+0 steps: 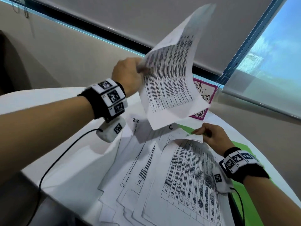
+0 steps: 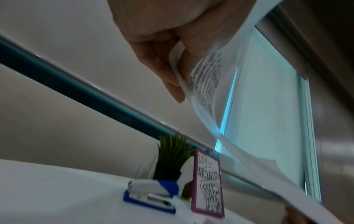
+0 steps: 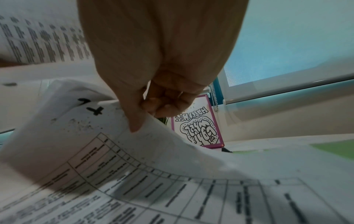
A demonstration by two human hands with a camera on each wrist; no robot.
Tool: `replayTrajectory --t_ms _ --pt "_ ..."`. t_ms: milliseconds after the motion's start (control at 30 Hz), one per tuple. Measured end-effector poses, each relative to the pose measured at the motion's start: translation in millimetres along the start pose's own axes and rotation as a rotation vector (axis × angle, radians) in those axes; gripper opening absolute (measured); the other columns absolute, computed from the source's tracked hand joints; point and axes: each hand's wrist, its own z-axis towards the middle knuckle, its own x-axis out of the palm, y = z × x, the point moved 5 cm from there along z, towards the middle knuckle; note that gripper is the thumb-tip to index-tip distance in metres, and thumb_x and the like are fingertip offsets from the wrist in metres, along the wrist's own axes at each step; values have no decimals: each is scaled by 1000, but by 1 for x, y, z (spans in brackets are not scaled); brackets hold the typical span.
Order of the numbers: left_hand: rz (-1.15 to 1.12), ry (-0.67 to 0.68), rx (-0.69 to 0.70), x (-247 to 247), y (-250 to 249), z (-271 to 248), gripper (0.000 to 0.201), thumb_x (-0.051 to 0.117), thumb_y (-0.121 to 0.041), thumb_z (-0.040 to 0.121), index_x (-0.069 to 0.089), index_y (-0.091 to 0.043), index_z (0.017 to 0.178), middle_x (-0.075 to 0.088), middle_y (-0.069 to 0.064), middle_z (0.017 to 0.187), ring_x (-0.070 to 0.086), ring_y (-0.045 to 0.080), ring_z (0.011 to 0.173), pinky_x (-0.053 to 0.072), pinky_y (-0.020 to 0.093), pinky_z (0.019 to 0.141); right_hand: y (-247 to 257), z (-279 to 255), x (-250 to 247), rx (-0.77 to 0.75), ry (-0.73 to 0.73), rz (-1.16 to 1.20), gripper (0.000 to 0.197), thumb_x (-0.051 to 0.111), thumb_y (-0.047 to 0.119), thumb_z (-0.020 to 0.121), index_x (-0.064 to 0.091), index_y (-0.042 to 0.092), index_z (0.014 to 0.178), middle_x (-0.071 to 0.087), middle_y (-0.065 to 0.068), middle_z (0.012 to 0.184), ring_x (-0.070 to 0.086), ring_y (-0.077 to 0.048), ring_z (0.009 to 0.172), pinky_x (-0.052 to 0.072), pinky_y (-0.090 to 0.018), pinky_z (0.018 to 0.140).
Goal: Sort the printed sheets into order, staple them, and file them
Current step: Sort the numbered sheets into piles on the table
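the fanned pile of printed sheets (image 1: 164,176) lies nearest, spread loosely over the white table (image 1: 68,160), its lower edges hanging close to the table's near edge. handwritten page numbers show at the top corners — a "22" and a "6" can be read in the head view. the right hand (image 1: 211,136) pinches the top corner of the uppermost sheet on the pile between thumb and fingers, curling that corner up off the sheets below. the left hand (image 1: 128,74) is raised well above the table and grips a lifted bundle (image 1: 172,75) by one edge; in the left wrist view more than one sheet seems to be caught in that pinch, and the bundle bows and droops away from the fingers.

judging by this, sorting is under way and stapling has not begun: the blue and white stapler (image 2: 151,195) sits untouched on the table, beside a pink-framed card (image 2: 208,183) and a small plant (image 2: 172,154). a green folder (image 1: 244,201) lies under the pile's right side.

the risks from here — the bundle is held by one edge only, so a loose sheet could slide out and fall out of order; the right pinch may drag up two sheets at once; and any sweep across the fanned pile could push its low edges off the table.
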Motion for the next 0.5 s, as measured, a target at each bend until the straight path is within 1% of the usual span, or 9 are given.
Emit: replayTrajectory --t_ms 67,133,200,267,333,400,433,467,500 --pt "36 47 19 22 2 -11 16 64 -32 90 73 -20 98 69 0 84 62 24 78 47 30 67 3 -5 -3 3 -9 69 14 68 -8 80 64 3 74 75 -4 92 70 -13 94 55 -32 88" --pt "61 93 18 40 7 -19 16 64 -32 91 72 -19 95 64 0 78 57 23 73 39 29 63 4 -10 -5 -6 -29 108 12 67 -10 81 63 -1 75 74 -8 94 69 -7 93 54 -21 85" --pt "91 143 22 56 9 -26 16 63 -32 92 72 -19 94 59 -3 75 51 20 71 33 26 63 4 -13 -7 -8 -44 120 7 65 -11 82 63 -6 78 74 -8 92 69 -1 87 51 -12 82" --pt "92 200 36 66 9 -32 15 62 -31 93 73 -21 98 57 -6 75 51 18 72 32 25 64 2 -15 -8 -16 -52 126 5 66 -11 82 64 -7 83 74 -5 91 70 -1 85 53 -14 82" --pt "71 286 59 74 8 -36 17 63 -30 93 73 -20 101 60 -5 78 53 18 76 34 25 67 1 -15 -10 -44 -64 129 14 67 -11 80 64 0 88 73 -5 91 71 -10 86 54 -19 81" --pt "-7 425 45 81 10 -40 15 66 -27 91 75 -23 101 63 -9 76 56 15 78 38 24 69 4 -14 -11 -75 -73 108 21 70 -9 79 66 5 94 72 -7 92 70 -15 85 55 -20 81" --pt "-48 493 27 85 11 -42 12 67 -25 90 76 -22 97 63 -12 70 57 13 74 40 22 68 5 -13 -12 -82 -78 86 19 71 -6 79 67 5 94 72 -8 91 69 -15 84 55 -20 80" --pt "-66 554 -9 88 14 -45 8 69 -24 88 76 -20 91 61 -12 65 57 13 68 42 22 62 7 -13 -13 -82 -84 66 16 72 -4 80 69 5 92 73 -9 90 69 -16 82 55 -20 79" --pt "-70 618 -55 92 17 -48 8 70 -23 87 74 -16 87 61 -9 63 57 14 63 44 22 56 9 -12 -13 -82 -90 57 13 72 -2 80 70 4 91 73 -10 88 68 -16 80 55 -18 77"
